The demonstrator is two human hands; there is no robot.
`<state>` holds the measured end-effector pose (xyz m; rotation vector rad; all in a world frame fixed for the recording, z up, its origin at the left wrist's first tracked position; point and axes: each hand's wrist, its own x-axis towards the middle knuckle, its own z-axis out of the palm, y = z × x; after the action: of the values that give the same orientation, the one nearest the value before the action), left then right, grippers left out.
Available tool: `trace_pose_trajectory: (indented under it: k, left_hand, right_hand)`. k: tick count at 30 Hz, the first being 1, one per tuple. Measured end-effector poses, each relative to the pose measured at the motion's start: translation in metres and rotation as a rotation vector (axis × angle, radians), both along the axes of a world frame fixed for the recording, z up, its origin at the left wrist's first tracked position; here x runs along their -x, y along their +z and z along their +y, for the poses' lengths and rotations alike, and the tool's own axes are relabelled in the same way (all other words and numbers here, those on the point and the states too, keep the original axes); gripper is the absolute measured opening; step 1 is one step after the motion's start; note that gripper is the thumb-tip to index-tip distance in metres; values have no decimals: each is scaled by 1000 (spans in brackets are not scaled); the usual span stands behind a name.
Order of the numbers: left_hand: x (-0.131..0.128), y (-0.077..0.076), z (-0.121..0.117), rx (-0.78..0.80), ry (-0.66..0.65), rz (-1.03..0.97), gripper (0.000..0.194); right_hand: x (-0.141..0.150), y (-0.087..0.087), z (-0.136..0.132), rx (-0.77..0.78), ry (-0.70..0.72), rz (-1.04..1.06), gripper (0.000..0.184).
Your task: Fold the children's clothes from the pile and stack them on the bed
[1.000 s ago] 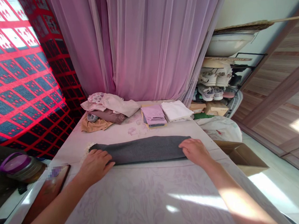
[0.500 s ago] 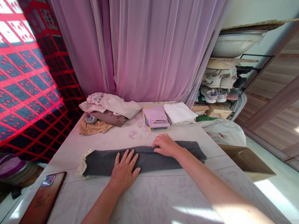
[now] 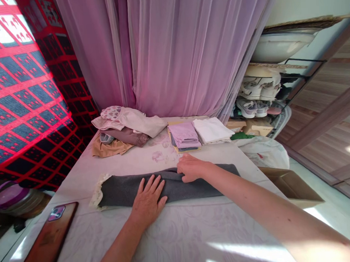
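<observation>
A dark grey garment lies folded into a long strip across the table, with a cream ruffled edge at its left end. My left hand rests flat on its middle, fingers spread. At the strip's far edge, my right hand is closed, thumb and fingers curled on the cloth, which rises in a small fold beside them. Part of the garment's right half is covered by my right forearm.
Behind lies a heap of loose clothes, with a folded lilac stack and folded white cloth to its right. A phone lies at the table's left. Right of the table are a brown box and a shoe rack.
My right hand has gone from loosely curled fingers to a closed grip at the garment's far edge. My left hand stays flat on the cloth. The view has shifted slightly.
</observation>
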<state>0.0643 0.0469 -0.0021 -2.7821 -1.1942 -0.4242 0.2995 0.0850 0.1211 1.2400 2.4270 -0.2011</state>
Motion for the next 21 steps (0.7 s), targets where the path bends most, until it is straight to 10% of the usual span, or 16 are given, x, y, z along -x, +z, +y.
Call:
trace_pose_trajectory:
  k: [11, 21]
  left_hand:
    - [-4, 8, -6, 125, 70, -18, 52]
    - [-3, 14, -8, 147, 59, -47, 53]
  right_hand:
    - [-14, -14, 17, -142, -54, 12, 43]
    - [-15, -93, 9, -467, -512, 283, 31]
